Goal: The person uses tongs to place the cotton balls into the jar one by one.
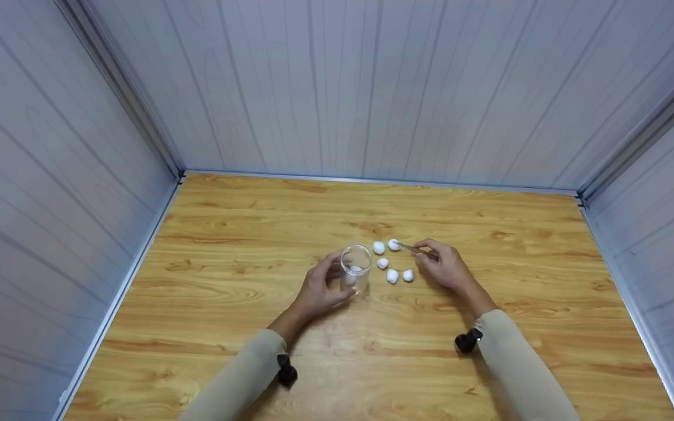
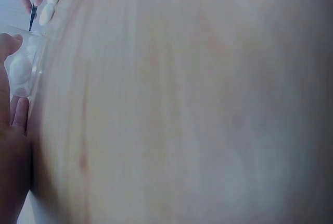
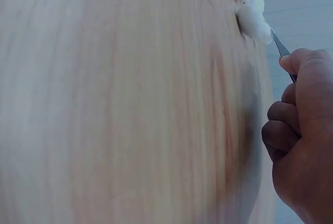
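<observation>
My left hand (image 1: pixel 319 287) grips a clear glass jar (image 1: pixel 356 275) standing on the wooden table, thumb on the near side and fingers on the far side. Inside the jar lies a white cotton ball (image 2: pixel 21 69). Between thumb and fingers, my right hand (image 1: pixel 445 266) pinches metal tweezers (image 1: pixel 416 249). Their tips reach a cotton ball (image 1: pixel 394 244) at the far right of a small group; I cannot tell whether they grasp it. The other cotton balls (image 1: pixel 392 276) lie on the table between the jar and my right hand.
The wood-grain table (image 1: pixel 337 362) is enclosed by pale panel walls at the back (image 1: pixel 343 88), left and right. Metal strips run along the table's edges. Each sleeved forearm carries a small black wrist camera (image 1: pixel 468 340).
</observation>
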`<act>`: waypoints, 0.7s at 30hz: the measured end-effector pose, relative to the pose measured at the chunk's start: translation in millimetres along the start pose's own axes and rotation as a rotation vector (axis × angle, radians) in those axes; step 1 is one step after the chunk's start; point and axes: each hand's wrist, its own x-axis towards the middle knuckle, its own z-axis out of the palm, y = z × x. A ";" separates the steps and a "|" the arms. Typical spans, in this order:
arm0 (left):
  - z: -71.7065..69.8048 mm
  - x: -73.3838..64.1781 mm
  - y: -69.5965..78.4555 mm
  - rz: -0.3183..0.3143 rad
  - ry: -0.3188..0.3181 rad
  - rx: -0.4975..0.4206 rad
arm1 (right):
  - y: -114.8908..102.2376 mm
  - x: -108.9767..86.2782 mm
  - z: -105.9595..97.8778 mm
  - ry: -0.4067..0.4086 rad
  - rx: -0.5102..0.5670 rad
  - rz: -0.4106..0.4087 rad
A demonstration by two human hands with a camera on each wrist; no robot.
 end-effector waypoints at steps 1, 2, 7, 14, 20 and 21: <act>0.1 0.0 0.4 -0.002 -0.001 0.000 | -0.4 0.1 -0.9 0.003 0.003 0.001; 0.1 0.1 0.4 -0.003 -0.001 0.000 | -0.7 0.4 -1.7 0.007 0.005 0.002; 0.1 1.2 -0.1 0.007 -0.005 0.000 | -3.7 2.0 -5.7 0.023 0.014 0.006; -0.1 1.8 0.5 0.005 -0.012 -0.017 | -9.6 5.3 -13.1 0.024 0.033 -0.007; -0.5 2.4 -0.8 0.012 -0.018 -0.023 | -13.0 7.8 -19.2 0.041 0.035 -0.027; -0.6 2.4 -1.0 0.009 -0.018 -0.024 | -12.9 8.1 -20.0 0.046 0.034 -0.030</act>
